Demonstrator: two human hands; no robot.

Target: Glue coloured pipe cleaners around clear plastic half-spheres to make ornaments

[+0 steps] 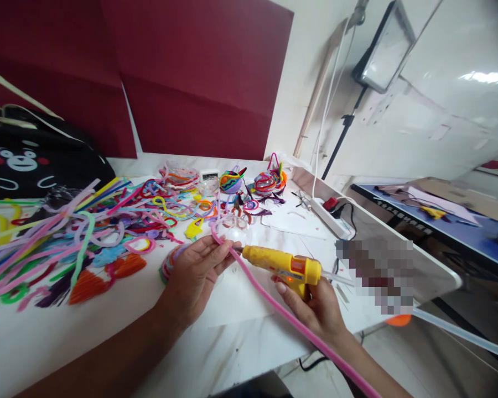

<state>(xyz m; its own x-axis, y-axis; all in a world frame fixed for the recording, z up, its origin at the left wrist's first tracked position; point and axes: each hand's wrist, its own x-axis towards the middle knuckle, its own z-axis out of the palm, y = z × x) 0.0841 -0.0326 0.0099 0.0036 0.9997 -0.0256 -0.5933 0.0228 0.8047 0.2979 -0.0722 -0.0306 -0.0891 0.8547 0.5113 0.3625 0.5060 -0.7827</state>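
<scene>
My left hand (201,268) pinches a long pink pipe cleaner (269,296) between thumb and fingers. The pipe cleaner runs down to the lower right, in front of my right forearm. My right hand (315,309) is wrapped round the grip of a yellow hot glue gun (280,262), whose small light glows orange. Its nozzle points left, close to the pipe cleaner at my left fingertips; whether it touches cannot be made out. A clear plastic dome (232,228) sits just beyond my left hand. A coil of coloured pipe cleaners (169,265) is partly hidden behind that hand.
Loose pipe cleaners (108,221) and tassels cover the left of the white table (249,337). Wrapped colourful balls (231,181) stand at the back. On the right lie a power strip (336,221) with cords and a blurred patch. A black bag (29,155) stands at far left.
</scene>
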